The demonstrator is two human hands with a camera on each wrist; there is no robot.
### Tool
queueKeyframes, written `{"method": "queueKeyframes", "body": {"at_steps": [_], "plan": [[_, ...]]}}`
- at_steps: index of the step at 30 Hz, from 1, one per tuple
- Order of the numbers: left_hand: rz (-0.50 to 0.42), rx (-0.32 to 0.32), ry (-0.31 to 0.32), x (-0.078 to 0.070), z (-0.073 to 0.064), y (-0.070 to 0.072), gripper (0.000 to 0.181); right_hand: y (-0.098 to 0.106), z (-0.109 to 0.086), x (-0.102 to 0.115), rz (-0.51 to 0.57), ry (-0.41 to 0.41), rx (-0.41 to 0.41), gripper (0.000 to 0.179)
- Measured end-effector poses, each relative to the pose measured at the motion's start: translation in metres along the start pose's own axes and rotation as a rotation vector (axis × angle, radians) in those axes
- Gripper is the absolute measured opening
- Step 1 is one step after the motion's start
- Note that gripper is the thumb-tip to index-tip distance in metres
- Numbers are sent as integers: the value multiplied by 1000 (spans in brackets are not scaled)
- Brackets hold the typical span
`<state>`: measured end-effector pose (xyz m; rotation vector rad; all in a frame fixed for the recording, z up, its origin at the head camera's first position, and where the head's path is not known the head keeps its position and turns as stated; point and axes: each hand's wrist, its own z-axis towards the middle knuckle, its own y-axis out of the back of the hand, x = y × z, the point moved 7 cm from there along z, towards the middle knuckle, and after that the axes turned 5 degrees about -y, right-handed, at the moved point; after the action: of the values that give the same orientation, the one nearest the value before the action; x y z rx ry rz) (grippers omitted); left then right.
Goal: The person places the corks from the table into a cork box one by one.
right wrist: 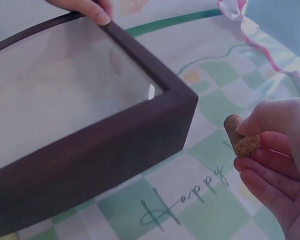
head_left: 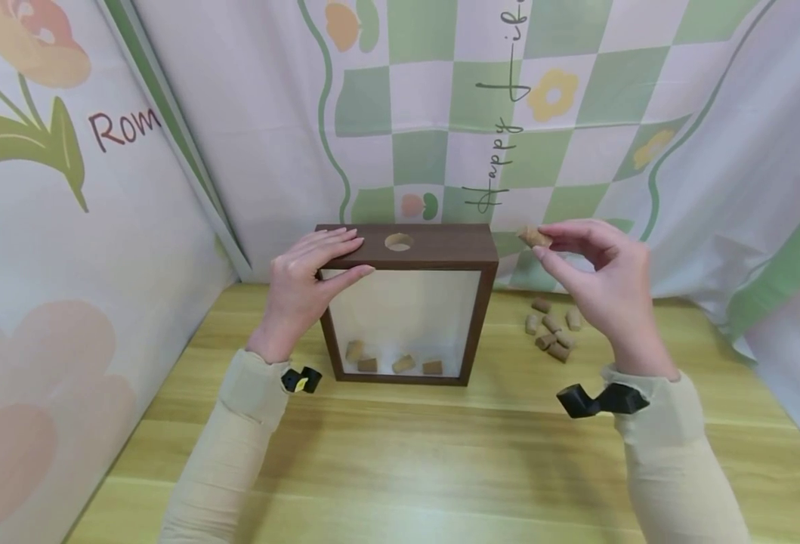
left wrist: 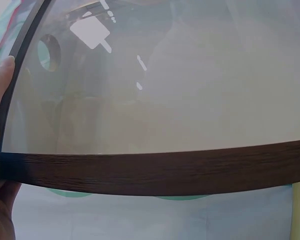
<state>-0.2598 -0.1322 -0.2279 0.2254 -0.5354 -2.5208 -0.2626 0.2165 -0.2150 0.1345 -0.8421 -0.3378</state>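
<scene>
A dark wood-framed display box (head_left: pixel 427 245) with a clear front and a round hole (head_left: pixel 400 242) in its top stands upright on the table. Several corks (head_left: pixel 403 364) lie inside along its bottom. My left hand (head_left: pixel 307 283) holds the box's upper left corner, fingers over the top and thumb along the front edge; in the left wrist view its thumb (left wrist: pixel 2 82) lies against the frame. To the right of the box, about level with its top, my right hand (head_left: pixel 606 276) pinches a cork (right wrist: pixel 235 131) between thumb and fingertips.
A loose group of several corks (head_left: pixel 552 323) lies on the wooden table (head_left: pixel 400 461), right of the box. Behind the box hangs a green-and-white checked curtain (head_left: pixel 420 162). Another printed curtain (head_left: pixel 26 249) borders the table's left side.
</scene>
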Motion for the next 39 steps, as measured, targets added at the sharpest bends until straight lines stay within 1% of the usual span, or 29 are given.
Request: {"method": "queueKeyframes", "body": {"at_steps": [8,12,17,24,29,31,36,39], "plan": [[10,3,-3,0,0,0,42,-13,6,27,40,39,6,25],[18,11,-1,1,0,0,42,-22,11,35,59,60,25,24],[22,10,-1,1,-1,0,43,-33,17,44,68,66,70,25],[15,1,6,1,-1,0,44,-47,28,50,27,69,133,21],[20,10,4,2,-1,-1,43,-54,37,51,4,43,169,21],[23,17,3,2,-1,-1,42,-57,40,52,3,42,185,22],[20,14,5,2,-1,0,42,-67,49,58,4,74,218,22],[16,9,9,1,0,0,43,-72,53,61,10,63,233,21]]}}
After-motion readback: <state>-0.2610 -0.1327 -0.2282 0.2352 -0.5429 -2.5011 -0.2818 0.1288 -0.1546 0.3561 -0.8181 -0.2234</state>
